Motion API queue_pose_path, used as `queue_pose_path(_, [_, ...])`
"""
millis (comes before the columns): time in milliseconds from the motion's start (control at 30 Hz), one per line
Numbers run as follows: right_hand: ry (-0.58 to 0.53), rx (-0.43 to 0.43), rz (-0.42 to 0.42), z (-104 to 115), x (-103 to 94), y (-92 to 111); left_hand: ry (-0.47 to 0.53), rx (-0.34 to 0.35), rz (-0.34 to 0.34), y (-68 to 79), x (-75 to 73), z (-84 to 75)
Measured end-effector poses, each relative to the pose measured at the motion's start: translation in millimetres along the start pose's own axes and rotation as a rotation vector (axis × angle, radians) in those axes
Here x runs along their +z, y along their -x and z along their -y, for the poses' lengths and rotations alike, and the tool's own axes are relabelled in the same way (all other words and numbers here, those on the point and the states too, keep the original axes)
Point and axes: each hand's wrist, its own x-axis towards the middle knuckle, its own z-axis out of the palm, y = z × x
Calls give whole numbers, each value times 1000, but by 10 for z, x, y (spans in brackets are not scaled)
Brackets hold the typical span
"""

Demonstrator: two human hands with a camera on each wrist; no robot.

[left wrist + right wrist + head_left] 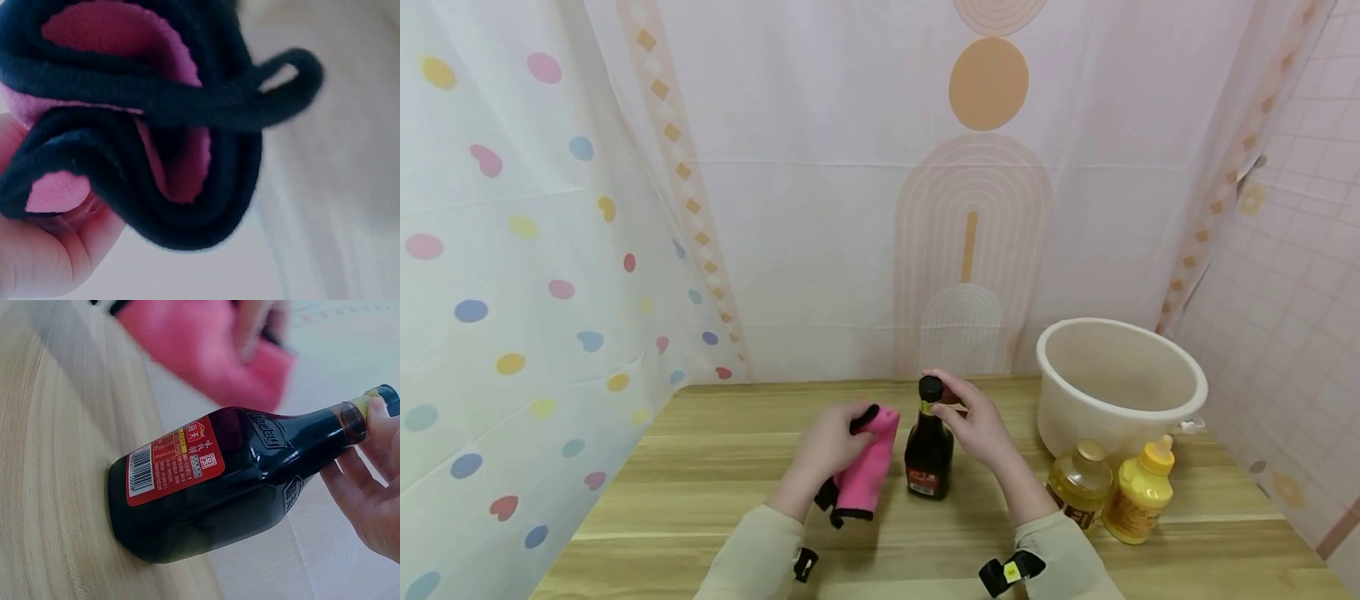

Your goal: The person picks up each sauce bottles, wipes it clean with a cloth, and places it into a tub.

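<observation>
My left hand (829, 440) grips a folded pink cloth (872, 467) with black edging, held above the table just left of the bottle. In the left wrist view the black-trimmed folds of the cloth (178, 225) face the camera, and a small black loop sticks out. A dark soy sauce bottle (928, 454) with a red label stands beside the cloth, its black cap on. My right hand (979, 423) holds this bottle by the neck, just under the cap. The right wrist view shows fingers (359, 494) and thumb around the neck, with the cloth blurred close by.
Behind and to the right stands a large white bucket (1060, 425) on the wooden table (715, 467). In front of it are a gold-lidded clear bottle of amber liquid (1078, 487) and a yellow squeeze bottle (1138, 500). Patterned curtains (820, 208) hang behind the table.
</observation>
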Motion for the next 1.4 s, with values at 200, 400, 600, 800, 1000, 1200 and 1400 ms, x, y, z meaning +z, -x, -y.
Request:
queue_pose_path(200, [6, -24, 3, -6, -14, -7, 136, 60, -195, -41, -137, -206])
queue_pose_path(400, [8, -30, 20, -53, -22, -16, 304, 83, -290, -57, -131, -362])
queue_pose_path(600, [14, -43, 19, -92, -25, -30, 380, 81, -308, -96, -29, -435])
queue_pose_path(800, [23, -69, 29, -88, -29, -39, 473, 28, -323, -98, 96, -444])
queue_pose_path(1000, [13, -57, 35, -94, -29, -41, 536, -18, -283, -102, 181, -397])
queue_pose_path(1200, [-11, -47, 41, -86, -24, -47, 515, -62, -230, -101, 233, -343])
queue_pose_path(1400, [-45, -30, 56, -72, -25, -49, 442, -60, -182, -87, 275, -286])
